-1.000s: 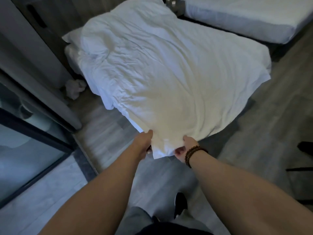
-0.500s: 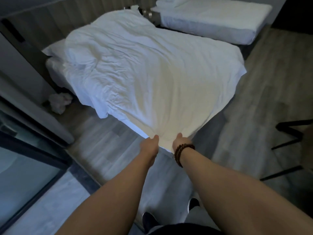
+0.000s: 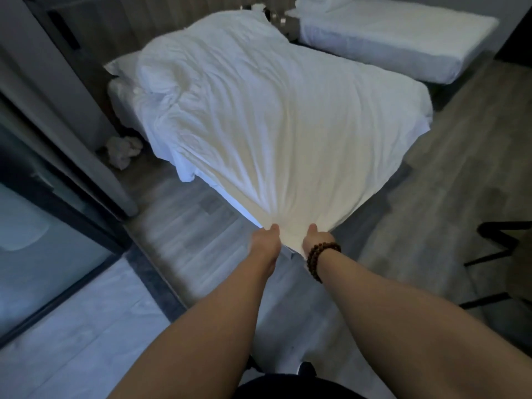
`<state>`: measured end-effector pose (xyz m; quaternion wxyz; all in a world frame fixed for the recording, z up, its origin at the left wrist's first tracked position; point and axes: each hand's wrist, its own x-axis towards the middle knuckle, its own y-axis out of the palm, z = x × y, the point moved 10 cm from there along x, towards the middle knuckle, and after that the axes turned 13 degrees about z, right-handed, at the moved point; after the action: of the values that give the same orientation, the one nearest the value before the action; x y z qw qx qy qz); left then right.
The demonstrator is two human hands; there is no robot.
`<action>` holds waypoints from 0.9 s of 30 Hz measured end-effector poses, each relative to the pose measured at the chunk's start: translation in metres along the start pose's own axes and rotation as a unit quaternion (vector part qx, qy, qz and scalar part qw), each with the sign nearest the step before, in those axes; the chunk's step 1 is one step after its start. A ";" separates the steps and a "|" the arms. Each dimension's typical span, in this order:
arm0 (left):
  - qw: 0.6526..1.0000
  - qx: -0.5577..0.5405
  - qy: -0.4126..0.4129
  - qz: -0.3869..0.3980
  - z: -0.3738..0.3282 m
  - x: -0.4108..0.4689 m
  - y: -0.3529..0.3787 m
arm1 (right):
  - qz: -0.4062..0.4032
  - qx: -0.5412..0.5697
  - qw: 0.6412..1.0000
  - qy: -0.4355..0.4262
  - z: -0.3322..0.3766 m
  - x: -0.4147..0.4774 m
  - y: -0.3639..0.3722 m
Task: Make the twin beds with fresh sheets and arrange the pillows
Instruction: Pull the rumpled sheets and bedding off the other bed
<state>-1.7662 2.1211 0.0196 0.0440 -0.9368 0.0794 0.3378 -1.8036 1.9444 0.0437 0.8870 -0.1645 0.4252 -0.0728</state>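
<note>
Both hands, left (image 3: pixel 263 243) and right (image 3: pixel 316 239), side by side at lower centre, gripped the sheet's (image 3: pixel 282 119) corner; it fanned toward the upper frame.

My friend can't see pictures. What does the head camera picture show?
A person's left hand and right hand pinch the near end of a wrinkled white sheet that covers the near bed, held taut toward the camera. A second bed stands behind, and a crumpled cloth lies on the floor at left.
</note>
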 end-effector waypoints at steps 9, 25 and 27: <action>0.999 -0.036 -0.039 0.002 0.016 -0.003 0.024 | 0.018 0.016 1.000 0.015 -0.021 0.012 -0.013; 0.984 -0.055 -0.148 0.080 -0.013 0.128 -0.046 | -0.025 0.107 0.990 0.092 -0.046 0.050 -0.005; 0.986 -0.037 -0.144 0.081 -0.013 0.141 -0.050 | -0.037 0.137 0.985 0.097 -0.045 0.047 -0.006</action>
<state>-1.6423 2.1521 -0.0588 -0.0074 -0.8700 0.1349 0.4742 -1.8091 1.9162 -0.0151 0.8527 -0.0488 0.4885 -0.1787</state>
